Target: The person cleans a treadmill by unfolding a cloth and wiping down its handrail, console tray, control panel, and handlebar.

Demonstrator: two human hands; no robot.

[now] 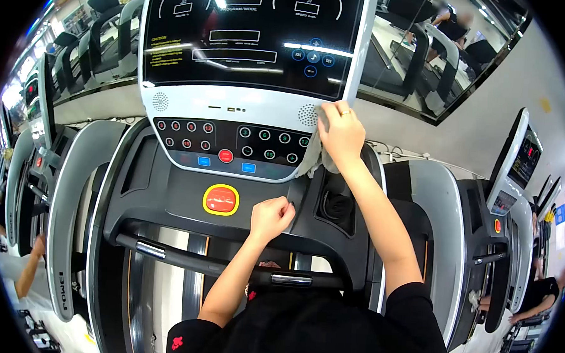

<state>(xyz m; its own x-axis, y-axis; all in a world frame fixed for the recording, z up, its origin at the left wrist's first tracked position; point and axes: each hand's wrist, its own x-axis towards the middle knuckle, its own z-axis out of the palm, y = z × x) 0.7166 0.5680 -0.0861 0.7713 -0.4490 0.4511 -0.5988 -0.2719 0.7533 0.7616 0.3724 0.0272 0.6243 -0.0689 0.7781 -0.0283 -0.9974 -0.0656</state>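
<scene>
Free room across the glossy black display panel point(247, 44), but bare right hand point(342, 132) with limp grey cloth point(315, 156) below at right.

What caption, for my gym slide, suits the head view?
Right hand holding gray cloth at a treadmill console, left hand near a large red button.

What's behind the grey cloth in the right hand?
The console's lower right edge, visible beside the cloth. Whatever the cloth and right hand cover there can't be seen.

A crumpled grey cloth point(312, 156) hangs against the lower right edge of a white-framed, black-screened treadmill console point(249, 77).
</scene>
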